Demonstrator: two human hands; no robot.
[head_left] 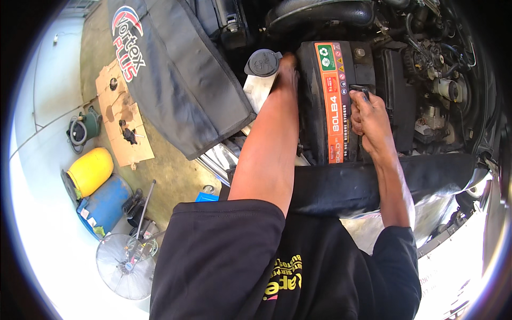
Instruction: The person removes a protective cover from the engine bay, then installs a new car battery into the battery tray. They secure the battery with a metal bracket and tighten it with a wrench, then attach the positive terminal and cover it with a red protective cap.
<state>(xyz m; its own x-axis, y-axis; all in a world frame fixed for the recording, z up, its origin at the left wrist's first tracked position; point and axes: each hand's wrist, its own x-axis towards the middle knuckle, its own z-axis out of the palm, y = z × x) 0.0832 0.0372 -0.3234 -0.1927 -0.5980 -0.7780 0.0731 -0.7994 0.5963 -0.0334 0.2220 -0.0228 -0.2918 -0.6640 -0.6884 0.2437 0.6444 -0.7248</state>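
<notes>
A car battery (pixel 354 117) with an orange label strip along its top sits in the engine bay. My right hand (pixel 372 121) is closed in a fist over the battery's top, near its right side. A short black piece (pixel 360 89) sticks out past the thumb; whether it is a tool or part of the battery is unclear. My left hand (pixel 288 69) reaches down beside the battery's left side, its fingers hidden in shadow. Close to that hand stands a whitish fluid reservoir (pixel 258 92) with a round dark cap (pixel 264 62).
Dark fender covers (pixel 178 69) drape the car's left side and front edge (pixel 341 186). Hoses (pixel 320 15) and engine parts surround the battery. On the floor at left lie stained cardboard (pixel 120 109), a yellow drum (pixel 92 172), a blue drum (pixel 106 201) and a fan (pixel 126 265).
</notes>
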